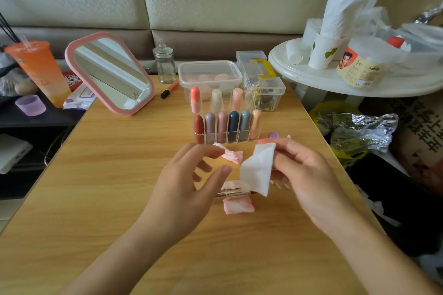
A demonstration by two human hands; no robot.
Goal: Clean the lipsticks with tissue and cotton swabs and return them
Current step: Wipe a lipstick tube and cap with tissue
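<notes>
- Your R hand point(309, 174) pinches a clean white tissue point(257, 170) betw thumb & fingers. It hangs limp, so prob. fold it before wiping.
- L hand point(184, 179) is spread, fingers loosely bent, holding nothing I can see.
- A metallic lipstick point(229, 193) lies flat on the bench point(96, 198) below both hands, among pink-stained tissue scraps point(238, 207).
- The tube looks light, stiff & slippery, and likely to roll. Grip it mid-barrel, not at the tip.
- Clear rack point(225, 137) just behind holds nine capped lipsticks upright.
- Bench is smooth wood-look. Pink mirror point(110, 71) sits back-left, cluttered white side table point(311, 76) to the right.
</notes>
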